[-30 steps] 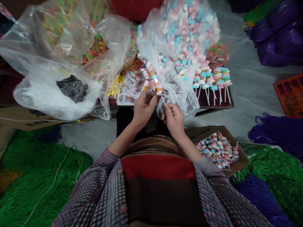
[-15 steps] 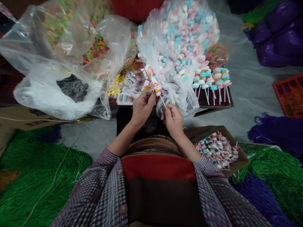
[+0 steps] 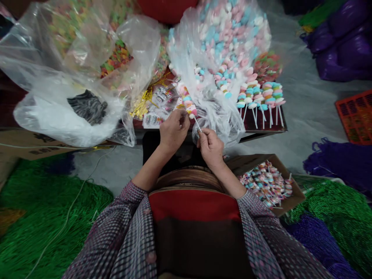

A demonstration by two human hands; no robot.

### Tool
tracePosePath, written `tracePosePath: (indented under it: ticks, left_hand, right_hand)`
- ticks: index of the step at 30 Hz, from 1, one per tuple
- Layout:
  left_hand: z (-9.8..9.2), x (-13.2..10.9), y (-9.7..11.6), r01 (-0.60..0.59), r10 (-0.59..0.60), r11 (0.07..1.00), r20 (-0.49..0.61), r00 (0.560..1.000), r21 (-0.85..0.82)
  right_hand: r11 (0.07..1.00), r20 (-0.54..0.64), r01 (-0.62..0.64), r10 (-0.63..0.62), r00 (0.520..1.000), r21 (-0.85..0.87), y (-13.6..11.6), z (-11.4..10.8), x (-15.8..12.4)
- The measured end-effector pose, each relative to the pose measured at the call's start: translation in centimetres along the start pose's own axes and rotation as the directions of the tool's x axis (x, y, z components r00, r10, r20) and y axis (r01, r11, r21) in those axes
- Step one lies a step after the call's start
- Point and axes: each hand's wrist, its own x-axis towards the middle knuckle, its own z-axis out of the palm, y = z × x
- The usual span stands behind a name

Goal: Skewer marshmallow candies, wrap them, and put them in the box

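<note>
My right hand (image 3: 211,149) pinches the thin white stick of a marshmallow skewer (image 3: 186,95), which tilts up and away to the left. Pink, blue and white marshmallows are stacked along it. A clear printed wrapper (image 3: 180,102) with pink and yellow marks lies around its lower part. My left hand (image 3: 174,130) is closed, thumb against fingers, at the wrapper's lower edge; the exact grip is partly hidden. Just left of the skewer are more flat printed wrappers (image 3: 152,120) and a bunch of gold twist ties (image 3: 141,106).
Several unwrapped marshmallow skewers (image 3: 263,97) line the table's right end. Behind stand big clear bags of marshmallows (image 3: 232,35) and gummy candy (image 3: 116,58). A cardboard box (image 3: 296,197) of wrapped skewers sits low at my right. Green strands (image 3: 58,217) cover the floor at left.
Both hands have shifted very slightly to the left and down. The skewer between them has turned a little, and more of its marshmallows show plainly. The hold on the stick is unchanged.
</note>
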Motion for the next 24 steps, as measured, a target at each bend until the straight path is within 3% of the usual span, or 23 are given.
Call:
tracePosePath:
  ticks: [7,13,17,24]
  left_hand:
    - [0.4,0.4,-0.1,-0.014,0.014,1.0,0.034,0.999,0.01]
    - [-0.1,0.8,-0.1,0.003,0.019,0.981,0.111,0.994,-0.195]
    - [-0.6,1.0,-0.3,-0.1,0.101,0.994,0.023,0.995,-0.044]
    - [-1.0,0.7,0.3,-0.284,0.269,0.926,0.094,0.959,0.248]
  right_hand:
    - [0.999,0.001,0.025,-0.025,1.0,-0.029,0.4,-0.1,0.0]
    - [0.995,-0.006,0.067,-0.068,0.998,-0.077,0.4,-0.2,0.1]
    - [0.984,-0.026,0.135,-0.139,0.99,-0.114,0.7,-0.1,0.1]
    - [0.886,0.0,0.305,-0.325,0.946,-0.349,1.7,0.1,0.0]
